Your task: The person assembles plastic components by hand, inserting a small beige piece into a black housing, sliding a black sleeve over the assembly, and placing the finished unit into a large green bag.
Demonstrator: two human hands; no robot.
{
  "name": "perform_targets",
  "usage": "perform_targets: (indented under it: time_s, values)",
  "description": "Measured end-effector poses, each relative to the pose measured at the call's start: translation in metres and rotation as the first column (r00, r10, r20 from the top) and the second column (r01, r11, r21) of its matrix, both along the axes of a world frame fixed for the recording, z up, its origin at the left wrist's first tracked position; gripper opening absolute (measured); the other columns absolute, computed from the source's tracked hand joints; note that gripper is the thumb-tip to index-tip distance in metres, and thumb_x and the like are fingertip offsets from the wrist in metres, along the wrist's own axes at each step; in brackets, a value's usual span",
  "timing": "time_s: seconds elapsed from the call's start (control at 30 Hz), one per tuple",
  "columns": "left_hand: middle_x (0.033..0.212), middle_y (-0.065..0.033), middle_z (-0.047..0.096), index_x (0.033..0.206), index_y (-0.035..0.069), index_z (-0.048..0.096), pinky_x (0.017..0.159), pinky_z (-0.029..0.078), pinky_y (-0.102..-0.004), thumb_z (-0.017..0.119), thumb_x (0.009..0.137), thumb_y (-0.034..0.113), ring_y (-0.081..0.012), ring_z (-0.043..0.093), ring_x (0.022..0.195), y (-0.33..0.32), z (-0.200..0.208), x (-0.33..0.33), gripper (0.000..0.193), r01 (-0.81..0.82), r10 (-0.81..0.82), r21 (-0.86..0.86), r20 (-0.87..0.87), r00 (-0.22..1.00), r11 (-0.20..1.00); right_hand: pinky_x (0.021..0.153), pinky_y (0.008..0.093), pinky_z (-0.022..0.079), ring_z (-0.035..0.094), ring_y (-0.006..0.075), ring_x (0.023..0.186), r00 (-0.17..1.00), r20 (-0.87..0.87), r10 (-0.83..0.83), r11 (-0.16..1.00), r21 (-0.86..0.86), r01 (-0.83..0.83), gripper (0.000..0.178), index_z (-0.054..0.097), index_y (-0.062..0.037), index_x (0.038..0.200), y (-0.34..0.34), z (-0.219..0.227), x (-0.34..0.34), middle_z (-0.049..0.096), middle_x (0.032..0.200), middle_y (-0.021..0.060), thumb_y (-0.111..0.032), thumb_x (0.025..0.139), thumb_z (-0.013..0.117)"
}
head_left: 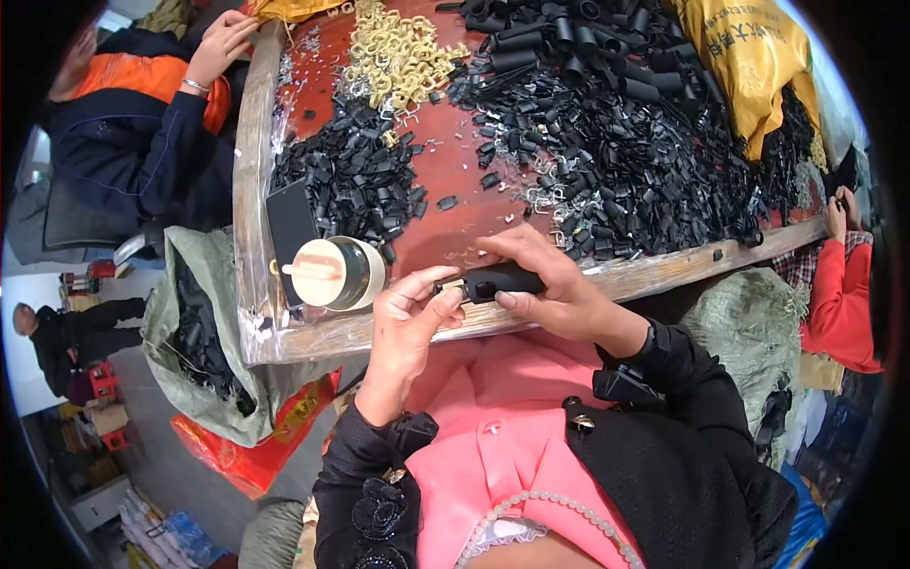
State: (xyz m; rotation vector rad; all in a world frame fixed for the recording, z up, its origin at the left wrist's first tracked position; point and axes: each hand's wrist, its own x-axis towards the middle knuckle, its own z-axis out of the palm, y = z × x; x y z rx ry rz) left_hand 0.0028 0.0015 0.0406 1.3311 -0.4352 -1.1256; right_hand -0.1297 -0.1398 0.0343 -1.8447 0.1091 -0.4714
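Note:
Just over the table's near edge, both of my hands meet around a black plastic tube (512, 279). My right hand (565, 296) is closed round the tube from the right, thumb beneath and fingers over the top. My left hand (406, 321) pinches a small black piece with a pale metal-looking part (451, 286) at the tube's left end. Whether that piece is joined to the tube or only touches it, I cannot tell. Beyond my hands lies a heap of small black plastic parts (635, 161); another heap of black parts (341, 175) is further left.
Cream-coloured loops (398, 57) and larger black tubes (569, 38) are piled at the far side. A jar with a cream lid (322, 272) stands near the left corner beside a dark flat slab (292, 223). Sacks (194, 332) flank the wooden table edge (313, 339). Other people sit left and right.

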Motion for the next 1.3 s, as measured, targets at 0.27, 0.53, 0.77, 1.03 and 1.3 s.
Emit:
perform_targets:
  time_s: [0.27,0.53,0.77,1.03,1.3]
  values:
    - [0.075,-0.0068,0.057,0.101,-0.003,0.052,0.057,0.047,-0.0198,0.058,0.076,0.007,-0.0094,0.055,0.062,-0.003,0.002,-0.003,0.028,0.043,-0.053,0.056,0.181,0.982,0.998,0.082,0.0303,0.034,0.043,0.0210,0.094,1.000,-0.016,0.007,0.999,0.040,-0.007,0.047,0.039,0.0019,0.115,-0.003,-0.006,0.001,0.045,0.098,0.0120,-0.017,0.075,0.056]
    - [0.083,-0.0085,0.056,0.108,-0.003,0.047,0.061,0.047,-0.0211,0.058,0.076,0.007,-0.0104,0.055,0.066,-0.011,-0.007,0.000,0.035,0.001,0.001,0.123,-0.020,1.000,0.992,0.082,0.0293,0.033,0.043,0.0203,0.092,0.994,0.024,-0.105,0.992,0.076,0.103,0.049,0.036,0.0015,0.117,0.009,-0.022,0.011,0.043,0.098,0.0113,-0.017,0.076,0.055]
    - [0.103,-0.0113,0.049,0.126,-0.001,0.024,0.079,0.041,-0.0256,0.054,0.077,0.004,-0.0141,0.052,0.087,-0.006,-0.018,-0.011,0.058,0.039,-0.034,-0.050,0.105,0.994,0.998,0.084,0.0311,0.032,0.041,0.0221,0.097,0.987,-0.026,-0.160,0.968,0.191,0.162,0.051,0.033,0.0012,0.120,0.016,-0.028,0.007,0.042,0.102,0.0126,-0.019,0.077,0.053]
    - [0.110,-0.0114,0.045,0.131,0.004,0.004,0.084,0.038,-0.0283,0.057,0.073,0.000,-0.0166,0.047,0.099,-0.011,-0.007,-0.009,0.078,0.061,-0.063,-0.206,-0.006,0.998,0.977,0.090,0.0368,0.028,0.038,0.0274,0.107,0.986,0.098,0.137,0.974,-0.197,-0.116,0.055,0.035,0.0011,0.120,-0.017,-0.008,0.003,0.041,0.113,0.0158,-0.033,0.079,0.050]
    - [0.109,-0.0127,0.046,0.131,0.003,0.005,0.080,0.042,-0.0296,0.060,0.068,-0.002,-0.0184,0.050,0.095,-0.012,-0.009,-0.011,0.083,0.115,-0.154,-0.270,-0.131,0.979,0.956,0.089,0.0385,0.031,0.042,0.0291,0.104,0.903,0.217,0.371,0.928,-0.084,-0.362,0.058,0.039,0.0020,0.116,-0.011,0.001,0.018,0.046,0.108,0.0171,-0.037,0.076,0.052]
